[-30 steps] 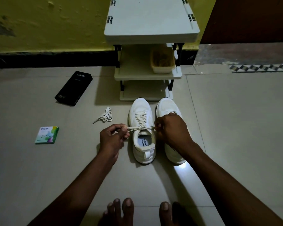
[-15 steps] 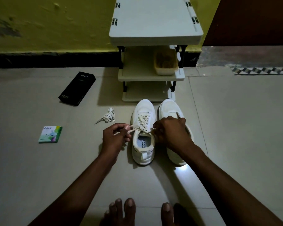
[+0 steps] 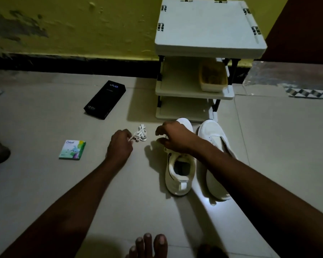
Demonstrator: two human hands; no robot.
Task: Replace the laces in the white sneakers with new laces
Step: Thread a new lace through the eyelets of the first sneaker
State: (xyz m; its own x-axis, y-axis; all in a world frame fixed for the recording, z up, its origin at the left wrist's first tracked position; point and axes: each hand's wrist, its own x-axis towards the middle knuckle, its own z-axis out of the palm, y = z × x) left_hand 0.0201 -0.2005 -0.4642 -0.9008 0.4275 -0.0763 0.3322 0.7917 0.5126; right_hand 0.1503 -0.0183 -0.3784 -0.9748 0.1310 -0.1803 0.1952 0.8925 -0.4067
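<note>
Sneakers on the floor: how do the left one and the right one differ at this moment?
The left sneaker shows its opening in full; on the right sneaker it is hidden under the forearm. The right hand covers the left sneaker's front; the right sneaker's toe is bare. Both are white, side by side, heels toward the camera.

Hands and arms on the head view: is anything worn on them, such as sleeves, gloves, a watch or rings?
Nothing worn that shows. The left hand and right hand have no gloves. The forearms have no sleeves, watch or bands as far as the frame edge. The light is too dim to rule out a thin ring.
</note>
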